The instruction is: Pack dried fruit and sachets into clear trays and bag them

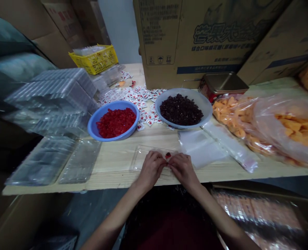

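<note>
My left hand (151, 167) and my right hand (184, 169) meet at the fingertips near the table's front edge. Both are closed in a pinch; a speck of red shows between them, too small to name. Just beyond the fingertips is a small dark red piece (168, 155). Under and beside my left hand lies a clear plastic tray (136, 158), partly covered by the hands. To the right of my right hand are flat clear plastic bags (202, 147). Farther back stand a blue bowl (92, 126) of red pieces and a pale bowl (207, 109) of dark pieces.
Small printed sachets (139, 97) lie scattered behind the bowls. Stacked clear trays (62, 90) fill the left side, with a yellow basket (99, 60) behind. At right are bags of orange pieces (299, 128) and a metal tin (223, 83). A large carton (190, 41) stands behind.
</note>
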Tool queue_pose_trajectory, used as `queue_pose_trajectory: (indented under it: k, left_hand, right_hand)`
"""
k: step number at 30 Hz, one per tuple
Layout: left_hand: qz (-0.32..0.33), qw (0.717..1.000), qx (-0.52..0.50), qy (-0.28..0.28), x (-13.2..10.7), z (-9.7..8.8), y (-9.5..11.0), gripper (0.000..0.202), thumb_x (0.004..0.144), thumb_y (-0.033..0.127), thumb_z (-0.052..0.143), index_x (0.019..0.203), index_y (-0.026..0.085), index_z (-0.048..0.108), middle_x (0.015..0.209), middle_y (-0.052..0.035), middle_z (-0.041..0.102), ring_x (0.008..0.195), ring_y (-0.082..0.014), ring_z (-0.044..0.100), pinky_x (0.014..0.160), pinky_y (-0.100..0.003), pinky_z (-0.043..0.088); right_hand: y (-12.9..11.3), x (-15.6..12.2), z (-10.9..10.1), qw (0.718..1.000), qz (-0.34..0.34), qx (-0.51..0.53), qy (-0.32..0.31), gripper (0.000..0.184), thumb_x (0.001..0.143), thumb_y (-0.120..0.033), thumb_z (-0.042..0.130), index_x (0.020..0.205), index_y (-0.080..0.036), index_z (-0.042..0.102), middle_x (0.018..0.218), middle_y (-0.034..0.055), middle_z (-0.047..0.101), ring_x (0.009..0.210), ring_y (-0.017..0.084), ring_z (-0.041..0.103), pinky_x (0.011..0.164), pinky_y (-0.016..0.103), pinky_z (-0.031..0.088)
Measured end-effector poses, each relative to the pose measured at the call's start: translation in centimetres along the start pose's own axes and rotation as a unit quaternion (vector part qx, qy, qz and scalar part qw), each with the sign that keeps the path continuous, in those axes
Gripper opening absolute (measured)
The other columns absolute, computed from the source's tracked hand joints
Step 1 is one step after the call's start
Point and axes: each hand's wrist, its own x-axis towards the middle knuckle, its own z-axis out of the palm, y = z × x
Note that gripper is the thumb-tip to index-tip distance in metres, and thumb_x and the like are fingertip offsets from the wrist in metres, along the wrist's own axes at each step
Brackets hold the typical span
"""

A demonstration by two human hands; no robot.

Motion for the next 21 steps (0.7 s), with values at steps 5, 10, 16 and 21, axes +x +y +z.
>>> queue_pose_trajectory:
  k: [5,10,16,21]
  left_hand:
    - [-0.029,0.989,0.058,0.133,2.4,-6.9,-2.7,0.018,0.096,0.023,0.052,0.101,0.02,0.069,0.103,-0.0081,0.065,0.102,-0.0211,0.058,0.093,-0.037,0.047]
    - [-0.238,0.949,0.203,0.036,7.8,-14.7,-11.6,0.021,0.087,0.023,0.06,0.106,0.018,0.068,0.111,-0.0109,0.068,0.106,-0.0247,0.062,0.098,-0.037,0.046]
    - [-0.271,0.943,0.174,-0.079,11.3,-14.5,-17.3,0.008,0.068,0.019,0.074,0.074,0.017,0.07,0.079,-0.0072,0.072,0.075,-0.0224,0.065,0.073,-0.029,0.049]
    - [-0.269,0.953,0.138,-0.028,10.4,-14.1,-17.8,0.007,0.07,0.012,0.065,0.071,0.018,0.068,0.076,-0.0058,0.071,0.075,-0.0211,0.063,0.078,-0.029,0.048]
  right_hand:
    - [0.5,0.2,-0.1,0.998,-0.06,-0.02,0.018,0.01,0.094,-0.016,0.061,0.089,-0.022,0.068,0.096,0.0034,0.068,0.097,0.022,0.056,0.083,0.038,0.033]
    - [1.0,0.3,-1.7,0.996,-0.068,-0.021,0.047,0.01,0.096,-0.018,0.058,0.1,-0.023,0.067,0.1,0.0049,0.066,0.099,0.022,0.056,0.086,0.039,0.035]
    - [1.5,0.5,-4.1,0.996,-0.021,-0.039,0.072,0.01,0.096,-0.022,0.057,0.101,-0.023,0.066,0.098,0.0056,0.067,0.098,0.023,0.059,0.089,0.042,0.038]
    - [1.5,-0.4,-5.3,0.996,0.027,-0.033,0.084,0.012,0.096,-0.026,0.056,0.101,-0.025,0.067,0.097,0.0055,0.068,0.096,0.025,0.062,0.09,0.045,0.04]
